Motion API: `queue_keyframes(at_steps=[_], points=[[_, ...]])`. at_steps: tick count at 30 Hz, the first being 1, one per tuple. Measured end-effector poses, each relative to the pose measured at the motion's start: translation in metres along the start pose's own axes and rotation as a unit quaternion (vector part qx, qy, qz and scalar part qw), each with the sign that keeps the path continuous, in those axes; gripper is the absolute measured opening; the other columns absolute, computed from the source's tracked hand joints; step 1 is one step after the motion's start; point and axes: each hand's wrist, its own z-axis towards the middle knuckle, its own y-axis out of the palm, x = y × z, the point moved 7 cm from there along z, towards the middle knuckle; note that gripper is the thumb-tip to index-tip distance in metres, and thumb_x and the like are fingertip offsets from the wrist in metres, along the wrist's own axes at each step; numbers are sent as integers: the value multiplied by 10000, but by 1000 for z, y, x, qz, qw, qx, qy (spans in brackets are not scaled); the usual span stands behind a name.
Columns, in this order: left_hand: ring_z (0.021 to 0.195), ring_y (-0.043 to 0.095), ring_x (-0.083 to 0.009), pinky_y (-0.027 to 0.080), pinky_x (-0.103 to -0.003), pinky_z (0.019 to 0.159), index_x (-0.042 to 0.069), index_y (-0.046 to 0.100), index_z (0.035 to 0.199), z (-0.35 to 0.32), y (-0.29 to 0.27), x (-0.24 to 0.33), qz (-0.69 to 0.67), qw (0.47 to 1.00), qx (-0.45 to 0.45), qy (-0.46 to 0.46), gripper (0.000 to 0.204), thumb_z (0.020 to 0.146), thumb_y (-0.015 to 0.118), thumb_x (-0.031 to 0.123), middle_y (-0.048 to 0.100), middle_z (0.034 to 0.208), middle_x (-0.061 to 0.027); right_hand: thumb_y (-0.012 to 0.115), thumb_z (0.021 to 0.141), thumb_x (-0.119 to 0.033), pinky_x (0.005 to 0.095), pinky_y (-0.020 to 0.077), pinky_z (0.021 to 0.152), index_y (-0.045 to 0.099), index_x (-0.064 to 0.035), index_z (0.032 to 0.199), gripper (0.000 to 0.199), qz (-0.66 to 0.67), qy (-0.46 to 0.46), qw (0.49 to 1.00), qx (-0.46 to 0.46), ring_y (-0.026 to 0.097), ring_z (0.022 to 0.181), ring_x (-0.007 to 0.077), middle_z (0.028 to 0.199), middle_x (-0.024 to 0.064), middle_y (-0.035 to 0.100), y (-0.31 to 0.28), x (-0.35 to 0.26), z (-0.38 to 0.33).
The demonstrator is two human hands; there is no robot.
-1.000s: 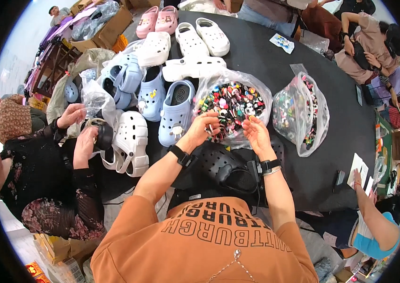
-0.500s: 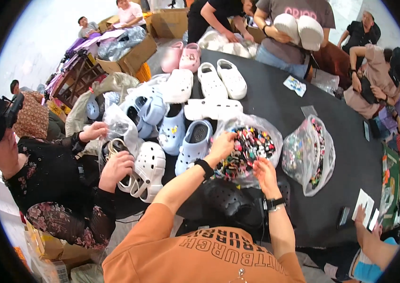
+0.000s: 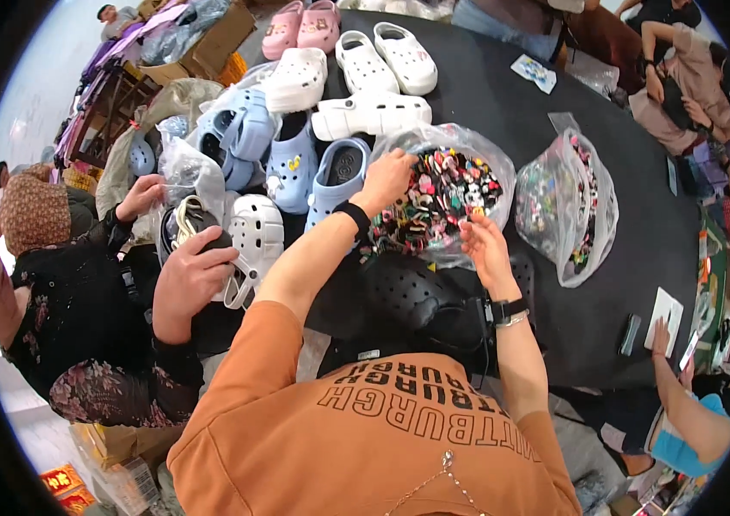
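A clear plastic bag (image 3: 505,193) full of small colourful shoe charms (image 3: 447,189) lies opened out on the black table. My left hand (image 3: 386,182) is at the bag's left rim, fingers closed on the plastic. By the bag's near right side is my right hand (image 3: 487,249), fingers curled in by the charms; a small orange-yellow bit shows at the fingertips, too small to name. A black clog (image 3: 408,292) sits below the bag, close to my body. Left of my left hand stand two light blue clogs (image 3: 335,185), one with charms on it.
Right of the bag stands a second bag of charms (image 3: 567,206). White clogs (image 3: 374,116) and pink clogs (image 3: 318,26) lie further back. At left, a person's hand (image 3: 197,271) holds a dark clog beside a white clog (image 3: 255,232). Another person's hand (image 3: 661,337) touches white paper at right.
The view has tipped, so the table sits higher in the picture. My hands stay at the bag's rim. The person at left has shifted a hand on the dark clog.
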Motion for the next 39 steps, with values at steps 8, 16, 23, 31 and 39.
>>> queue_keyframes(at_steps=[8,16,23,31,39], points=[[845,552,-310,439,-410,711,86,572,922,-4,7,16,-55,997,-41,24,218,705,549,93,549,849,-121,507,856,-136,258,448,686,493,-86,1059,210,-9,17,1000,7,552,808,117,947,44,579,-3,2,-12],[862,553,-311,429,-393,742,66,571,1026,-13,13,-2,-145,981,-70,-108,346,682,573,110,581,883,-125,493,866,-139,252,443,682,500,-96,1042,181,-25,24,999,3,551,800,110,937,34,580,-2,5,-23],[852,562,-314,441,-402,745,75,653,785,-9,9,-1,-104,984,-49,-139,157,706,536,146,577,897,-151,502,857,-149,258,433,686,500,-91,1043,196,-21,18,1000,-3,545,806,116,937,38,578,0,4,-23],[702,577,-349,449,-478,605,72,608,758,-15,32,8,4,993,-50,-108,200,748,500,241,573,811,-169,548,829,-158,229,429,675,499,-72,1094,282,-112,-19,993,9,550,795,102,977,36,587,6,-9,-16],[760,578,-286,480,-366,648,17,597,757,-19,24,48,38,999,10,-30,115,674,570,93,531,858,-156,522,838,-128,211,442,640,456,-69,1178,351,-229,-76,971,1,508,795,78,1071,15,479,16,-24,6]])
